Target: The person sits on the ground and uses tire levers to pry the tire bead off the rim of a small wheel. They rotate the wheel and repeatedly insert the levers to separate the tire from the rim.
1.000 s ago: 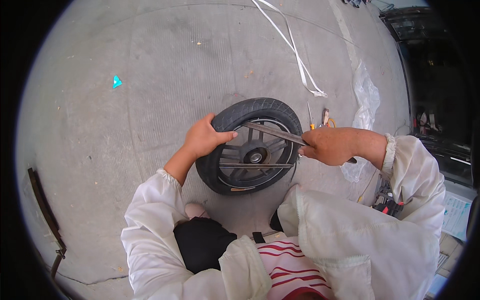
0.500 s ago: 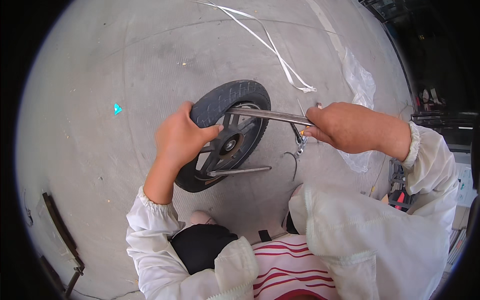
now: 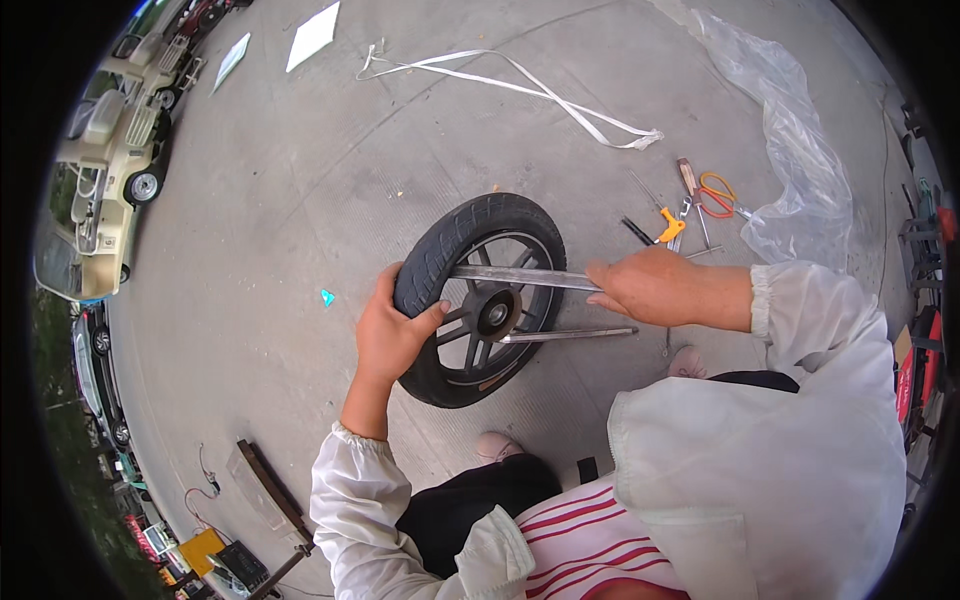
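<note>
A small spoked wheel with a black tyre (image 3: 500, 212) stands tilted on the floor in front of me. My left hand (image 3: 395, 325) grips its left side, fingers behind the tread and thumb over the sidewall. In my closed right hand (image 3: 655, 287) is a flat metal tyre lever (image 3: 520, 277), which runs leftward across the spokes to the tyre's inner edge near my left thumb. A second metal lever (image 3: 575, 335) sticks out to the right below it, its left end by the hub (image 3: 497, 315). Neither hand touches that one.
Beyond my right hand lie a screwdriver (image 3: 687, 177), scissors (image 3: 716, 192) and a yellow-handled tool (image 3: 668, 227). Clear plastic sheeting (image 3: 800, 160) spreads at the right; a white strap (image 3: 500, 57) lies farther off. Parked vehicles (image 3: 110, 170) stand at the far left.
The view has shifted, bringing vehicles and more tools into sight. The wheel faces me more openly. The second lever's left end has gone from the lower rim to beside the hub. Both grips persist.
</note>
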Demonstrator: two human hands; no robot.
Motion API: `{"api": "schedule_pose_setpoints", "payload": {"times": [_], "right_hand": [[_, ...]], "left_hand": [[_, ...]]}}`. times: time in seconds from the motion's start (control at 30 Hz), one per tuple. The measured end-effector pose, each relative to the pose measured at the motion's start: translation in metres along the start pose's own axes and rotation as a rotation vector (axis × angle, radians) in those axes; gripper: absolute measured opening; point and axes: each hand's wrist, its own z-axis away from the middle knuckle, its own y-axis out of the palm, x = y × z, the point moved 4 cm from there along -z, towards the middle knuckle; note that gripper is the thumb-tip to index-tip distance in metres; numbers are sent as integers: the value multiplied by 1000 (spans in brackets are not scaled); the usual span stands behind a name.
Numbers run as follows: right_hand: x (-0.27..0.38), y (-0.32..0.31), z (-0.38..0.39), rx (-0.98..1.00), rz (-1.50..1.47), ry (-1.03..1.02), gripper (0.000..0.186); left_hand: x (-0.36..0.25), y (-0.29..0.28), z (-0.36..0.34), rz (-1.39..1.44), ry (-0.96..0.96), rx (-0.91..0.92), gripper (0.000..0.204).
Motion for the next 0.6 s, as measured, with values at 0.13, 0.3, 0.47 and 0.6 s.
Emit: {"api": "schedule_pose_setpoints", "payload": {"times": [0.13, 0.3, 0.47, 0.6], "right_hand": [[27, -126, 10, 102, 566, -216, 22], [43, -154, -8, 40, 824, -263, 24], [-14, -122, -17, -361, 716, -326, 28], [-53, -120, -30, -524, 711, -424, 37]], "left_hand": [[-16, 10, 0, 42, 30, 74, 72], [-26, 14, -6, 65, 37, 85, 69], [-9, 10, -10, 268, -15, 157, 72], [-7, 13, -14, 324, -19, 203, 72]]}}
